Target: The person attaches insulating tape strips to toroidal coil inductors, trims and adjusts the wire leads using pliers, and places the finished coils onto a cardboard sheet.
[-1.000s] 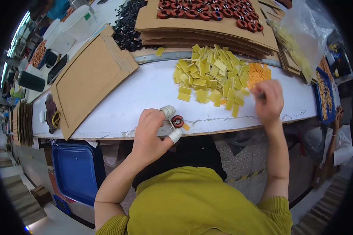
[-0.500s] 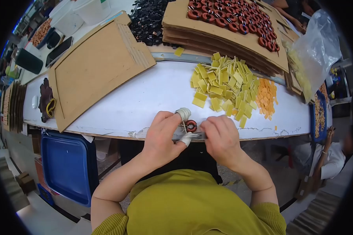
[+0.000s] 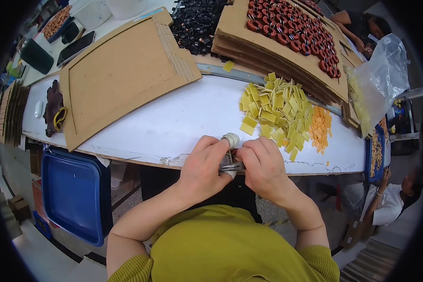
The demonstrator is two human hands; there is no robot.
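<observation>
My left hand (image 3: 207, 162) is closed at the table's front edge, with whitish tape wrapped round its thumb and index finger. Between those taped fingertips sits a red-brown wire-wound toroid coil (image 3: 234, 152), mostly hidden now by the fingers. My right hand (image 3: 264, 162) is closed just beside it, fingers curled in against the coil. A shiny metal tool (image 3: 232, 166), slim and tweezer-like, reaches from the right hand's fingers to the left thumb; its exact kind is unclear. Beyond my hands lies a pile of yellow rectangular pieces (image 3: 279, 105).
Small orange pieces (image 3: 320, 129) lie right of the yellow pile. Stacked cardboard sheets (image 3: 230, 35) carry rows of toroid coils (image 3: 296, 28); black parts (image 3: 199, 23) are heaped beside them. A cardboard tray (image 3: 122, 70) lies left, a blue bin (image 3: 73, 197) below. Other people sit at right.
My right hand has come in against the left, and the coil is now largely covered. The metal tool shows more clearly between them. The view has shifted slightly.
</observation>
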